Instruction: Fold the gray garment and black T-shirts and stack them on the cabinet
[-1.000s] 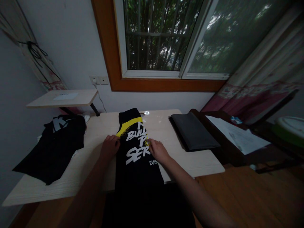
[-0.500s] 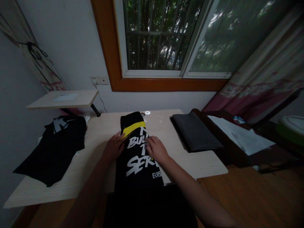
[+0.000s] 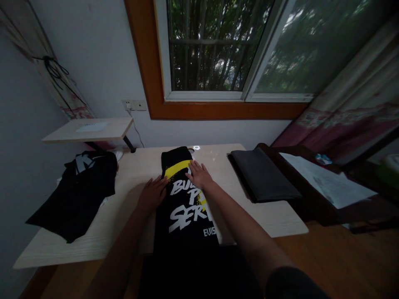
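A black T-shirt, folded into a long narrow strip, lies lengthwise in front of me. It bears large white lettering and a yellow band, and its near end merges with the dark area at my body. My left hand rests flat along its left edge, fingers stretched out below the band. On the upper right part lies my right hand, fingers spread near the end of the yellow band and covering some letters. Neither hand grips the cloth.
The shirt lies on a pale wooden table. To the left is another black garment beneath a small raised shelf. A dark grey folder-like item sits at the right, beside a dark side table with a paper sheet.
My right hand has slid up the shirt, away from me, from the middle letters to the yellow band, and its fingers have straightened. The left hand stays at the left edge.
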Action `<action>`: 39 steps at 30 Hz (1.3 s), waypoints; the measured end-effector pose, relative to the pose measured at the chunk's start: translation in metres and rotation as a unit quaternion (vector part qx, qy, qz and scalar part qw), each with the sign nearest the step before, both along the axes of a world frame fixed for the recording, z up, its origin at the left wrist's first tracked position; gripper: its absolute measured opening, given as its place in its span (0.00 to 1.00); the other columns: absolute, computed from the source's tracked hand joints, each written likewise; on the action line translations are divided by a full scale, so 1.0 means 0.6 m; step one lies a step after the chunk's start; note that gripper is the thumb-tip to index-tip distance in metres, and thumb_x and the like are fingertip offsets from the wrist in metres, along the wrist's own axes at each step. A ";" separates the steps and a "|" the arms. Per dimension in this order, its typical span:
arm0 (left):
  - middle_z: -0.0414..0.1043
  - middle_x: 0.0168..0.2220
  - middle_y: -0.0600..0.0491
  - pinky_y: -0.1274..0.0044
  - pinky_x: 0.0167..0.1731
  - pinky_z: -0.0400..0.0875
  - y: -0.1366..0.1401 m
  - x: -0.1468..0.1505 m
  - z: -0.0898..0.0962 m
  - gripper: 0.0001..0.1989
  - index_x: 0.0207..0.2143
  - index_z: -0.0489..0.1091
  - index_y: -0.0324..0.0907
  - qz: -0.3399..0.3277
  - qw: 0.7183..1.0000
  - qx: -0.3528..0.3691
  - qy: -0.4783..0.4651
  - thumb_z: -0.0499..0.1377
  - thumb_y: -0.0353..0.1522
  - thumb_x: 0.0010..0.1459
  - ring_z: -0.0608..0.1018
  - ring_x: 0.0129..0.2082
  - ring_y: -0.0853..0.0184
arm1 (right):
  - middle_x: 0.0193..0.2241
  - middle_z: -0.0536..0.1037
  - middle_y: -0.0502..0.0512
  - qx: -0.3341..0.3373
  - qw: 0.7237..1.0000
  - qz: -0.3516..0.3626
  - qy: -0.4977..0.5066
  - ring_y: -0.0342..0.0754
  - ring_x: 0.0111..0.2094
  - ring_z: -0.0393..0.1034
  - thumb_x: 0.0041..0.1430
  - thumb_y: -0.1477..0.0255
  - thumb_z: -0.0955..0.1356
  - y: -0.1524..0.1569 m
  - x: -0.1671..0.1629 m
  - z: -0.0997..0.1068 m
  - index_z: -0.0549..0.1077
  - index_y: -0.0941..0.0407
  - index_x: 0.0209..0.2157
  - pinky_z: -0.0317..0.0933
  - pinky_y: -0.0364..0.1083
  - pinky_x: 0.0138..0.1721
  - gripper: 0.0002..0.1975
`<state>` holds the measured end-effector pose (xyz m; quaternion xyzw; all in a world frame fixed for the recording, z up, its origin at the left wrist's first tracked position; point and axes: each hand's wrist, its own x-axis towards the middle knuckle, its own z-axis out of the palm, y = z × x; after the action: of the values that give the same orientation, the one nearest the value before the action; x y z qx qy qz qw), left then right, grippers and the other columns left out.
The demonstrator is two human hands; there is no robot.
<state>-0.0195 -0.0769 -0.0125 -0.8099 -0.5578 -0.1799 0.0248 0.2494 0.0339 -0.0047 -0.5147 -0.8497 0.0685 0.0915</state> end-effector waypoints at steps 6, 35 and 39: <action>0.64 0.66 0.56 0.56 0.66 0.56 -0.003 0.000 0.004 0.25 0.64 0.63 0.55 0.006 1.000 -0.002 0.002 0.51 0.32 0.66 0.65 0.67 0.58 | 0.73 0.46 0.55 -0.022 0.999 -0.042 -0.004 0.53 0.73 0.36 0.73 0.56 0.50 0.037 0.021 -0.002 0.50 0.57 0.71 0.33 0.59 0.70 0.33; 0.81 0.46 0.51 0.61 0.55 0.70 -0.009 -0.006 0.027 0.15 0.46 0.79 0.48 -0.028 0.995 0.052 -0.082 0.54 0.32 0.65 0.77 0.50 0.58 | 0.66 0.65 0.52 0.031 0.987 0.135 0.078 0.53 0.69 0.53 0.72 0.61 0.61 -0.153 0.110 0.023 0.67 0.46 0.64 0.47 0.61 0.68 0.22; 0.82 0.46 0.52 0.61 0.56 0.70 -0.003 -0.004 0.024 0.15 0.46 0.79 0.47 -0.014 0.996 0.053 -0.076 0.53 0.32 0.65 0.77 0.50 0.58 | 0.67 0.63 0.50 0.032 0.990 0.121 0.072 0.53 0.69 0.52 0.72 0.62 0.60 -0.157 0.110 0.019 0.65 0.47 0.65 0.46 0.61 0.69 0.22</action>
<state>-0.0222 -0.0785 0.0018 -0.7990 -0.5364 -0.2707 0.0232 0.3157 -0.0601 0.0065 -0.3985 -0.8988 0.0890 0.1594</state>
